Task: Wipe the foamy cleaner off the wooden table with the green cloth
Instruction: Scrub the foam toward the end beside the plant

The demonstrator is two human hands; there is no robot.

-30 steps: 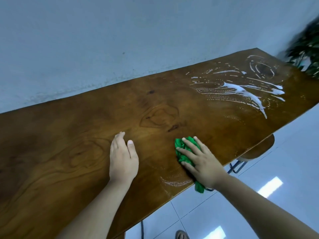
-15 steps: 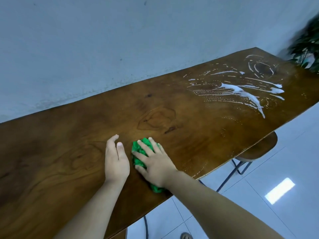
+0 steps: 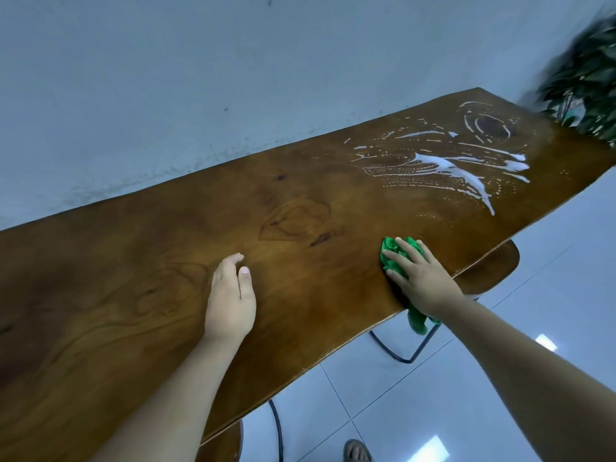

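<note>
While foam (image 3: 446,168) remains, right hand (image 3: 421,281) presses cloth (image 3: 396,253)

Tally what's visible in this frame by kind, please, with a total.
Hands: 2, left hand and right hand
Green cloth: 1
Wooden table: 1
Foamy cleaner patch: 1
Stools: 2
Plant: 1
Total: 8

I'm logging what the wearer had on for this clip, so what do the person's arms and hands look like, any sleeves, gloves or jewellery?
Both forearms are bare as far as the frame shows; no sleeve comes into view. The left hand and the right hand wear no gloves, and no rings, watch or bracelet show. The nails look short and unpainted. No markings are visible on either arm.
</note>
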